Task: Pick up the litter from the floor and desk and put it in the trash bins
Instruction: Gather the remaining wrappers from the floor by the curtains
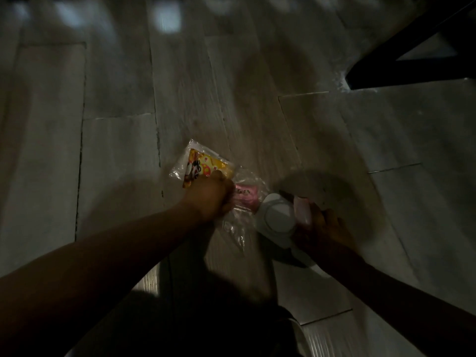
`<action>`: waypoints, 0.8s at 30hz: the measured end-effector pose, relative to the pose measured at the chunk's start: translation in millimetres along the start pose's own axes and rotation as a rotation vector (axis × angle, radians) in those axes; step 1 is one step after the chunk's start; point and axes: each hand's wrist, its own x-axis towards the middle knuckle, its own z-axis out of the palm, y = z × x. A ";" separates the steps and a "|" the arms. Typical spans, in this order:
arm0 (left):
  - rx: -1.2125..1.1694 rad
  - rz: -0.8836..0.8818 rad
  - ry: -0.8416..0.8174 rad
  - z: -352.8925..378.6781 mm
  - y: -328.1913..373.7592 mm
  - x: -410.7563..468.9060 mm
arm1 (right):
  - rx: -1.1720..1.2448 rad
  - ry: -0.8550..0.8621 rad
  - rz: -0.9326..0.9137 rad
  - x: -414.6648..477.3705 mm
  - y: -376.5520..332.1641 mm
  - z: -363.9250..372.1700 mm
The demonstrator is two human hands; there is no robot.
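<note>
Dim grey plank floor [116, 150], seen low and close. Left grip [211, 199] curled tight round yellow wrapper [206, 167] and crinkled clear plastic [238, 225], pink packet [244, 197] bunched in beside it, all touching the boards or just above; cannot tell which. Right grip [324, 228] wrapped on white cup [277, 217], pink scrap [304, 213] tucked against it. Probably feather-light, limp, slick film: best bunched in a fist, not pinched by one corner, or likely to slide out. Cup light but crushable, so gently at the rim. Open floor left and ahead; dark furniture frame [399, 73] upper right, worth avoiding when rising.
</note>
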 end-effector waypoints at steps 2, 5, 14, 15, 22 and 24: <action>-0.020 -0.009 -0.027 -2.6 0.2 3.0 | 0.038 0.074 -0.067 -5.6 -1.4 -2.0; -0.092 -0.047 -0.081 -7.8 -0.4 6.1 | 0.098 -0.010 -0.051 -8.6 -1.9 -5.0; -0.216 -0.063 -0.089 -12.5 -0.3 2.5 | 0.281 -0.127 0.151 1.9 -3.2 -12.6; -0.247 -0.063 -0.076 -12.7 -1.7 1.4 | 0.279 -0.125 0.157 2.2 -3.2 -11.7; -0.394 -0.032 0.106 -33.9 -20.1 -2.0 | 0.317 -0.087 0.206 10.6 -7.1 -12.3; -0.400 -0.052 0.126 -42.6 -23.8 -2.2 | 0.340 -0.072 0.209 13.1 -10.0 -13.0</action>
